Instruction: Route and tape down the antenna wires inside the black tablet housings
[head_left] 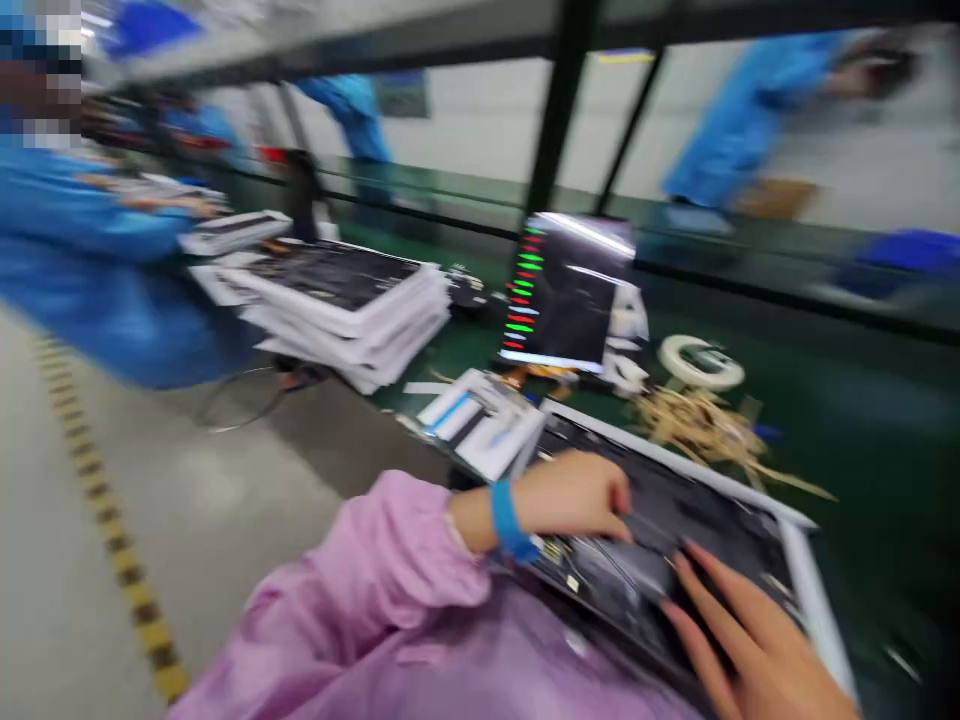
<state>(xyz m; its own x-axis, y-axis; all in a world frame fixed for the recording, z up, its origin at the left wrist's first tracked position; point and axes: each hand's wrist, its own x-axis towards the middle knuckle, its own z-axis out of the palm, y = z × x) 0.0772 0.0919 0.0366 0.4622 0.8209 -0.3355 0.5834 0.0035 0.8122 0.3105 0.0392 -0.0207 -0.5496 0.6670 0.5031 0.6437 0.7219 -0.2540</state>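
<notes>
A black flat electronic panel lies in a white foam tray close in front of me. Over its left part is my left hand, with a blue wristband and its fingers curled inward; anything inside them is hidden. My right hand reaches in from the lower right with its fingers stretched out and apart, at the panel's near right part. Blur hides whether the fingertips touch it. Small pale parts and a thin cable show on the panel between the hands.
Behind the tray stands a lit screen with coloured marks. Beside it are a tape roll and a heap of tan strips. Stacked white trays stand to the left. A co-worker's blue sleeve is farther left; a metal post rises behind.
</notes>
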